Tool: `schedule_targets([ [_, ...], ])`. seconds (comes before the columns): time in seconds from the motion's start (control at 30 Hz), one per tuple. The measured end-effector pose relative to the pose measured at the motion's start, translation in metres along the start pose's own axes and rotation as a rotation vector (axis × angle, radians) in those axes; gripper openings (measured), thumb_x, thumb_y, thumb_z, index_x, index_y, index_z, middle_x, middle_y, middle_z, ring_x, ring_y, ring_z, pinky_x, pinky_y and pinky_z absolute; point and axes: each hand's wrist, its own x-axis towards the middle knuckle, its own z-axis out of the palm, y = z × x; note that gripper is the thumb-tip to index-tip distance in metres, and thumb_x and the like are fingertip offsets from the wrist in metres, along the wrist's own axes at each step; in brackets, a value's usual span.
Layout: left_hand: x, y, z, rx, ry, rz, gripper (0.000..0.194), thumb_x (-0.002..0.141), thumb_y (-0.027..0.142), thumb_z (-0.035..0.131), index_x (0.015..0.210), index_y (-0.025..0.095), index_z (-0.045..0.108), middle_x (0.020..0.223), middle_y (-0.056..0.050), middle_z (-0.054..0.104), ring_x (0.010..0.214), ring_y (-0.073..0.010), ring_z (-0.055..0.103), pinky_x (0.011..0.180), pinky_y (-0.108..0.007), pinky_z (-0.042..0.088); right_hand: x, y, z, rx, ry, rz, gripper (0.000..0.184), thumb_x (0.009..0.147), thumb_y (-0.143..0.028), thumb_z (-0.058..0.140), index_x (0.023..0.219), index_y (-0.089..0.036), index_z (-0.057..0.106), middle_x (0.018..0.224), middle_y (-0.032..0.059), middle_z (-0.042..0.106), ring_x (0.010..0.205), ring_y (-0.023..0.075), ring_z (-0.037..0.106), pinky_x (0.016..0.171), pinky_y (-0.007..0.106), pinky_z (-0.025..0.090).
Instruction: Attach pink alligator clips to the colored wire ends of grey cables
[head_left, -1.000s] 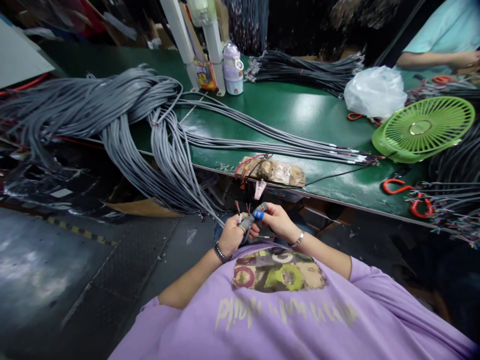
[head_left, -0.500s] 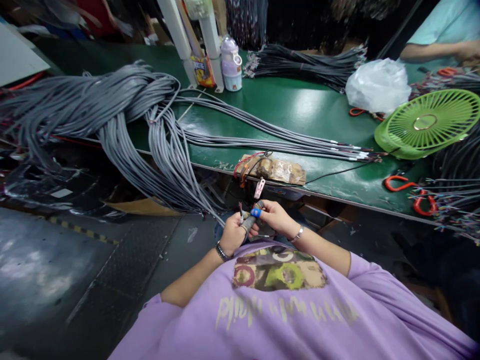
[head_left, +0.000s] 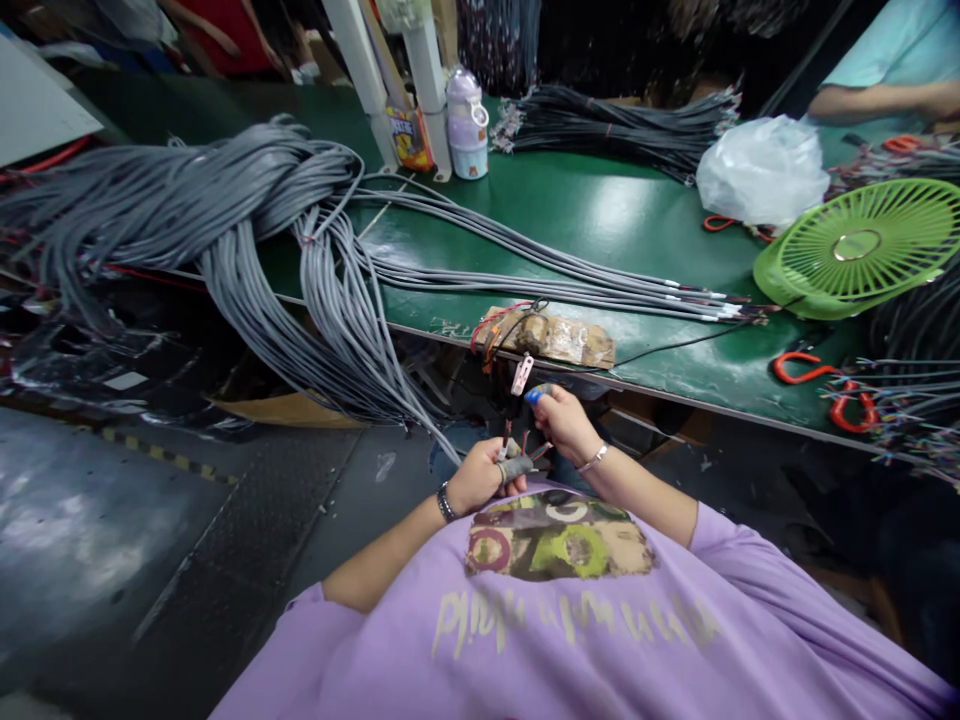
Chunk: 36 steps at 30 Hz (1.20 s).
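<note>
My left hand (head_left: pixel 480 476) is closed around the end of a grey cable (head_left: pixel 516 464), whose thin coloured wires stick out past my fingers. That cable runs up to the big bundle of grey cables (head_left: pixel 225 220) draped over the table's left edge. My right hand (head_left: pixel 561 422) is raised just under the table edge, fingers curled, with blue tape on one fingertip; I cannot make out anything in it. A small pink clip (head_left: pixel 520 374) hangs from a brown taped block (head_left: pixel 551 338) on the table edge, right above my right hand.
On the green table (head_left: pixel 600 215) lie a fan of grey cables with stripped ends (head_left: pixel 585 285), a green fan grille (head_left: pixel 859 250), a white plastic bag (head_left: pixel 761 170), red-handled tools (head_left: pixel 817 385), a lilac bottle (head_left: pixel 466 122) and black cables (head_left: pixel 615 125). Another person's arm (head_left: pixel 877 100) rests far right.
My right hand has let go of the cable end and moved up toward the pink clip. My left hand has dropped slightly, still holding the cable.
</note>
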Motion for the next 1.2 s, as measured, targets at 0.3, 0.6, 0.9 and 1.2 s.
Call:
schedule_targets([
  [0.3, 0.002, 0.006, -0.002, -0.122, 0.215, 0.070, 0.035, 0.065, 0.044, 0.074, 0.067, 0.015, 0.054, 0.051, -0.002, 0.063, 0.038, -0.0103, 0.055, 0.035, -0.017, 0.033, -0.015, -0.003, -0.009, 0.096, -0.356, 0.211, 0.038, 0.066, -0.049, 0.073, 0.082, -0.016, 0.062, 0.064, -0.0037, 0.052, 0.054, 0.0070, 0.043, 0.052, 0.022, 0.042],
  [0.6, 0.004, 0.000, -0.001, -0.081, 0.208, 0.098, 0.036, 0.067, 0.045, 0.073, 0.068, 0.015, 0.053, 0.052, -0.001, 0.063, 0.040, -0.0110, 0.057, 0.037, -0.018, 0.037, -0.015, -0.003, 0.002, -0.125, -0.358, 0.063, 0.037, 0.058, -0.044, 0.079, 0.071, -0.015, 0.060, 0.061, -0.0039, 0.055, 0.054, 0.0072, 0.045, 0.050, 0.021, 0.036],
  [0.9, 0.006, -0.001, -0.001, -0.108, 0.263, 0.128, 0.035, 0.070, 0.046, 0.071, 0.066, 0.015, 0.055, 0.057, -0.003, 0.065, 0.043, -0.0110, 0.058, 0.039, -0.019, 0.038, -0.015, 0.002, 0.000, -0.049, -0.272, 0.056, 0.036, 0.057, -0.043, 0.080, 0.069, -0.015, 0.061, 0.058, -0.0039, 0.055, 0.051, 0.0070, 0.043, 0.049, 0.021, 0.036],
  [1.2, 0.006, -0.001, -0.001, -0.154, 0.303, 0.179, 0.034, 0.071, 0.046, 0.071, 0.070, 0.015, 0.056, 0.057, -0.001, 0.064, 0.044, -0.0105, 0.058, 0.038, -0.017, 0.036, -0.014, 0.005, 0.000, 0.078, -0.276, 0.096, 0.037, 0.060, -0.044, 0.079, 0.065, -0.016, 0.055, 0.052, -0.0063, 0.049, 0.047, 0.0056, 0.040, 0.048, 0.020, 0.035],
])
